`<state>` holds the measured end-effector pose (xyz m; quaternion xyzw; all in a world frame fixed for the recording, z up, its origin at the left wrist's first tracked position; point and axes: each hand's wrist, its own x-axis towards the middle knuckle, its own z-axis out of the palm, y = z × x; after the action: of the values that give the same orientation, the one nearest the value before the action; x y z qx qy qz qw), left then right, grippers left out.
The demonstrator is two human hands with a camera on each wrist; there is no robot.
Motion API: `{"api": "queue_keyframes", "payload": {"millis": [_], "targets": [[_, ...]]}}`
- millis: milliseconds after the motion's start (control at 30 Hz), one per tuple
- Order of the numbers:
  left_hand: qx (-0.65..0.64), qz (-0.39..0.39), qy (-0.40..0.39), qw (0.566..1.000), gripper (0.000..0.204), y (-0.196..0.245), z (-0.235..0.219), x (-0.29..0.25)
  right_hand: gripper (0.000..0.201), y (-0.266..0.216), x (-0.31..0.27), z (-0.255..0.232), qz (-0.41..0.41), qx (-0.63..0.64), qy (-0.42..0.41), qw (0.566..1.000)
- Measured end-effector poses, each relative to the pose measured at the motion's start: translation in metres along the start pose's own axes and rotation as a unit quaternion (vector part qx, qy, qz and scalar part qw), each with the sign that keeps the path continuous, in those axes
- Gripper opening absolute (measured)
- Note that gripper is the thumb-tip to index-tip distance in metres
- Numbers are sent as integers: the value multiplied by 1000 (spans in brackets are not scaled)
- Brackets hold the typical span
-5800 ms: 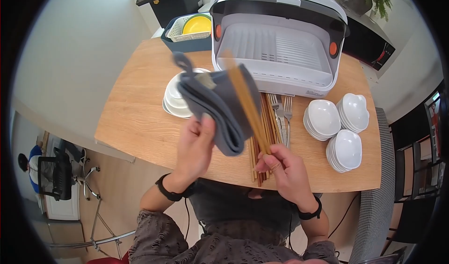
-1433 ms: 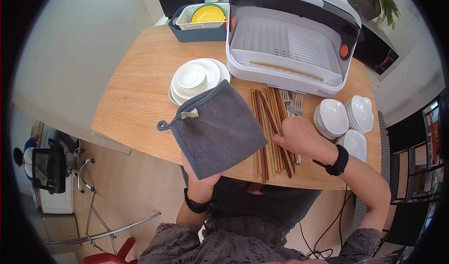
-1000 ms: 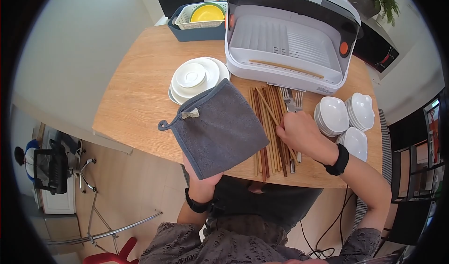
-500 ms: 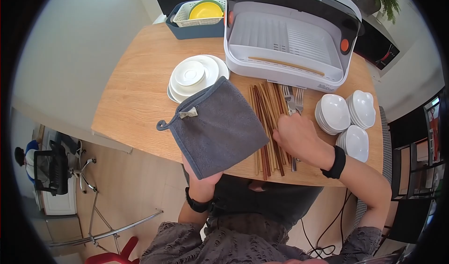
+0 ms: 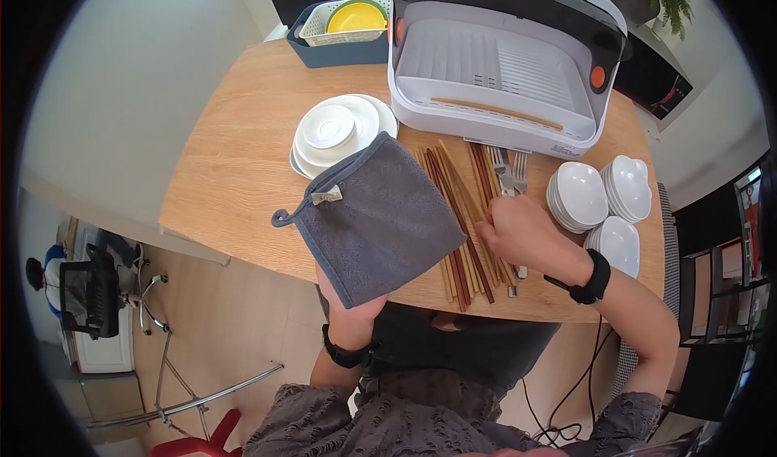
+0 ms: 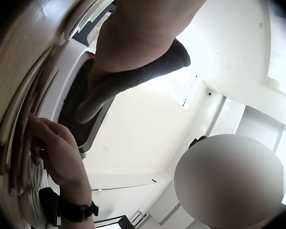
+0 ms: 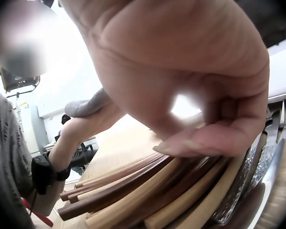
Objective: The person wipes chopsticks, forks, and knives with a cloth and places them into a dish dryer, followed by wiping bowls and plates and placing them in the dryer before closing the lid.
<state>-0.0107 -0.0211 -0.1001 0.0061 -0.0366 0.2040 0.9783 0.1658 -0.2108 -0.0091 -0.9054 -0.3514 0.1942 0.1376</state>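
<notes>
A grey cloth (image 5: 384,222) with a corner loop and white tag lies spread over my left hand (image 5: 354,307), which is palm up beneath it and mostly hidden. My right hand (image 5: 530,238) reaches down to a loose bundle of light and dark wooden chopsticks (image 5: 461,271) by the table's front edge. Its curled fingers pinch at light chopsticks (image 5: 460,174) that slant across the others; the right wrist view has the fingertips (image 7: 200,143) right on the bundle. Forks (image 5: 520,170) and other metal cutlery lie just beyond that hand. One chopstick (image 5: 498,114) rests along the front of the white dish box (image 5: 486,133).
Stacked white plates (image 5: 328,129) stand left of the cloth. Three stacks of white bowls (image 5: 581,194) are at the right edge of the table (image 5: 218,165). A blue bin (image 5: 340,54) holding a white basket and yellow bowl sits at the back left. The dish box's dark lid is raised.
One chopstick now lies in the dish box, and the cloth, folded earlier, is spread over my left hand. Lately my right hand has shifted chopsticks in the bundle, which now fan out more leftward.
</notes>
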Motion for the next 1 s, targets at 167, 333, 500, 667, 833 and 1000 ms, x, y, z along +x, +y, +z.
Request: {"api": "queue_keyframes", "payload": {"millis": [167,333,500,667,833,1000], "targets": [[37,3,13,999,52,3,4,2,19,-4,-40,-21,-121,0,144,982],[45,-32,-21,998,52,-2,1,6,18,-24,-66,-35,-172,53,143,973],[268,-23,17,963,46,-44,43,-1,18,-33,-63,-28,-185,113,-54,975],[250,-13,6,968,42,-43,50,17,17,-30,-64,-21,-157,162,-56,973],[264,103,38,958,39,-31,64,27,19,-21,-69,-14,-128,245,24,961],[308,106,-2,945,41,-43,60,21,19,-26,-71,-4,-95,287,69,951]]}}
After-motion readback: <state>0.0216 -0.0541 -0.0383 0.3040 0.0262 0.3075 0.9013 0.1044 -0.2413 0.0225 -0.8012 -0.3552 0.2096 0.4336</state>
